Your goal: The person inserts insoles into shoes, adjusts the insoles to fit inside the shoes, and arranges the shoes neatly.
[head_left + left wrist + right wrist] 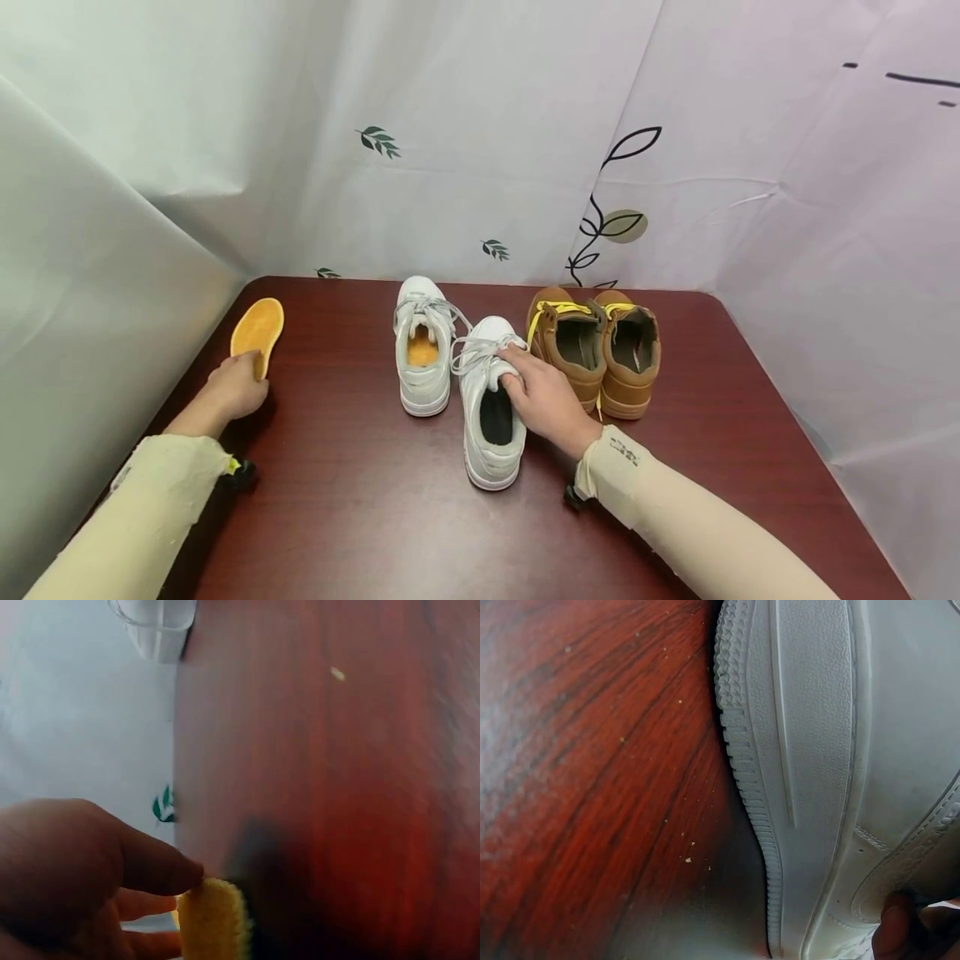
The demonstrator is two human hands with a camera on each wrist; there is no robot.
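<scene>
At the table's left edge my left hand (238, 387) pinches one end of a yellow insole (258, 327). In the left wrist view the thumb lies against the fuzzy yellow end of it. My right hand (551, 398) grips a white sneaker (493, 462) at its tongue and laces, from the right side. That sneaker's inside shows dark. In the right wrist view its sole edge and side fill the middle, with a fingertip (892, 928) at the lower right. A second white sneaker (425, 388) stands just left, with yellow showing inside.
A pair of brown shoes (628, 392) with yellow laces stands right of the white sneakers, close to my right hand. The dark red table (337, 500) meets a pale curtain (480, 125) at the back and sides. Small crumbs (688, 859) lie beside the gripped sneaker.
</scene>
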